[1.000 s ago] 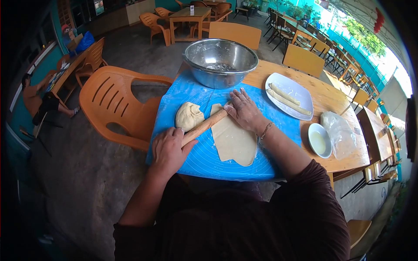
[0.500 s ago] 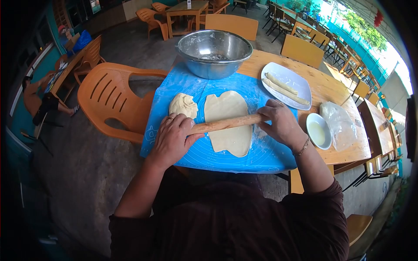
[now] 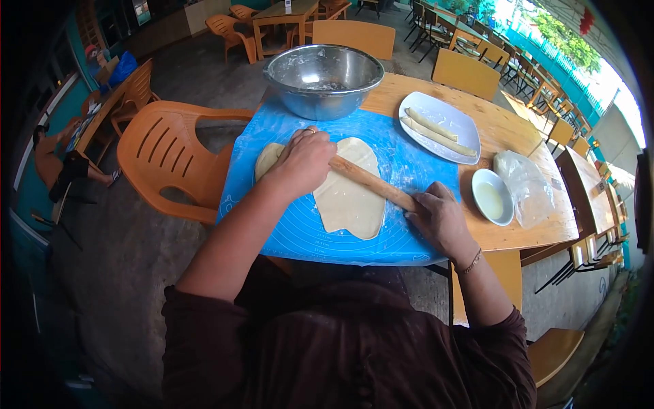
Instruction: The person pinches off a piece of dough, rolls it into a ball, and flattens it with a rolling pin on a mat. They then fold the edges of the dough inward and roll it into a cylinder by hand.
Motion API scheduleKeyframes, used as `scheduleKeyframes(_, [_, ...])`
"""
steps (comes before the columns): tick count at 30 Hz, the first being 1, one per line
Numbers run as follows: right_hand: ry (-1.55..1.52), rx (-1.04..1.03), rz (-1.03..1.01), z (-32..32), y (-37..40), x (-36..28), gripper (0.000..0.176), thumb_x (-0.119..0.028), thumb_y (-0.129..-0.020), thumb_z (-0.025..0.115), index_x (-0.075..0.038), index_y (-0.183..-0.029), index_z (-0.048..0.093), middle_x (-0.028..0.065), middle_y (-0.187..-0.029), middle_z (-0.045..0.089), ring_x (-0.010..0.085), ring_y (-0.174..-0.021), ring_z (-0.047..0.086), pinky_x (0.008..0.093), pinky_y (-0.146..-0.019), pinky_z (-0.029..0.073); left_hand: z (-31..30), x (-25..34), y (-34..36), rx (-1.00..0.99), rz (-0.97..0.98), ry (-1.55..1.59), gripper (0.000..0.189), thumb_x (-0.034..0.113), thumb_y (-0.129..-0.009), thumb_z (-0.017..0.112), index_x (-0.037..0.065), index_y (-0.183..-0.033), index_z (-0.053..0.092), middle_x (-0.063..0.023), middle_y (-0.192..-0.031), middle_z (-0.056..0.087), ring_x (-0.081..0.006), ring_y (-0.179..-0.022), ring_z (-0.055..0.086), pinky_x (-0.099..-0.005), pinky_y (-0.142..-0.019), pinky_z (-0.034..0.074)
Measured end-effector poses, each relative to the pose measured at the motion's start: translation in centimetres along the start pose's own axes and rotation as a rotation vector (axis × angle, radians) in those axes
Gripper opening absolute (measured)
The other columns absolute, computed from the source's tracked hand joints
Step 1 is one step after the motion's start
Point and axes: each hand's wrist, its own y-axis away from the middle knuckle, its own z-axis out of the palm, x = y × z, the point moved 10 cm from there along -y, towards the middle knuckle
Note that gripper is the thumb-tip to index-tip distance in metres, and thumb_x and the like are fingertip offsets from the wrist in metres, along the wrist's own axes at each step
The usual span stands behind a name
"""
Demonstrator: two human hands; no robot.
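A wooden rolling pin (image 3: 373, 183) lies slantwise across a flat sheet of dough (image 3: 351, 208) on the blue baking mat (image 3: 272, 225). My left hand (image 3: 304, 162) is closed round its far left end, and my right hand (image 3: 439, 217) grips the near right end. Behind my left hand sits a lump of dough (image 3: 267, 158), mostly hidden by the hand and wrist. The sheet has an uneven outline, with a notch at its lower edge. White flour dusts the mat.
A steel bowl (image 3: 324, 82) stands at the mat's back edge. To the right are a white plate (image 3: 426, 140) with two dough rolls (image 3: 439, 133), a small bowl of pale liquid (image 3: 492, 198) and a plastic bag (image 3: 528, 187). An orange chair (image 3: 170, 160) stands left; a person (image 3: 58, 160) sits beyond.
The rolling pin has turned from nearly level to slanting. My left hand has moved forward and right with its end; my right hand has come nearer to me.
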Motion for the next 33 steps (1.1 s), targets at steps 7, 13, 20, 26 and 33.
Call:
scheduleKeyframes(7, [-0.026, -0.186, -0.093, 2.2, -4.2, -1.5, 0.041, -0.039, -0.093, 0.06, -0.005, -0.112, 0.07, 0.0171, -0.098, 0.06, 0.035, -0.096, 0.057, 0.0443, -0.091, 0.045, 1.2, 0.3, -3.1, -0.271, -0.121, 0.178, 0.031, 0.024, -0.096, 0.051, -0.001, -0.1, 0.068, -0.0178, -0.103, 0.064, -0.0358, -0.106, 0.057, -0.0441, -0.096, 0.045])
scheduleKeyframes(13, [0.222, -0.277, 0.141, 7.0, -5.7, 2.6, 0.078, -0.06, -0.099, 0.027, -0.003, -0.152, 0.026, 0.0329, -0.157, 0.01, 0.0488, -0.147, 0.0, 0.0555, -0.119, 0.005, 6.8, 1.8, -4.0, -0.261, -0.103, 0.283, 0.055, 0.044, -0.103, 0.034, 0.001, -0.13, 0.056, -0.0224, -0.137, 0.048, -0.0399, -0.132, 0.039, -0.0455, -0.111, 0.032])
scheduleKeyframes(20, [0.132, -0.249, 0.165, 6.8, -4.2, 0.4, 0.077, -0.059, -0.1, 0.029, -0.002, -0.152, 0.027, 0.0337, -0.156, 0.012, 0.0499, -0.146, 0.002, 0.0534, -0.119, 0.007, 6.7, 1.8, -1.8, -0.211, -0.146, 0.101, 0.066, 0.05, -0.102, 0.027, 0.004, -0.149, 0.035, -0.0227, -0.159, 0.018, -0.0378, -0.15, 0.006, -0.0463, -0.122, 0.005])
scheduleKeyframes(26, [0.099, -0.289, 0.09, 6.9, -2.9, -3.6, 0.08, -0.06, -0.099, 0.03, -0.001, -0.153, 0.022, 0.0343, -0.156, 0.013, 0.0493, -0.146, 0.002, 0.0519, -0.12, 0.006, 5.2, 2.7, 0.1, -0.218, -0.065, 0.033, 0.06, 0.044, -0.103, 0.028, 0.006, -0.149, 0.036, -0.0186, -0.16, 0.017, -0.0365, -0.15, 0.004, -0.046, -0.122, 0.005])
scheduleKeyframes(33, [0.075, -0.284, 0.04, 7.8, -2.1, -5.5, 0.08, -0.057, -0.1, 0.033, 0.002, -0.152, 0.021, 0.0363, -0.155, 0.013, 0.0516, -0.145, 0.004, 0.0536, -0.119, 0.008, 4.2, 2.3, 2.0, -0.247, -0.086, 0.114, 0.057, 0.04, -0.104, 0.029, 0.004, -0.146, 0.041, -0.015, -0.16, 0.022, -0.0355, -0.15, 0.007, -0.0452, -0.122, 0.006])
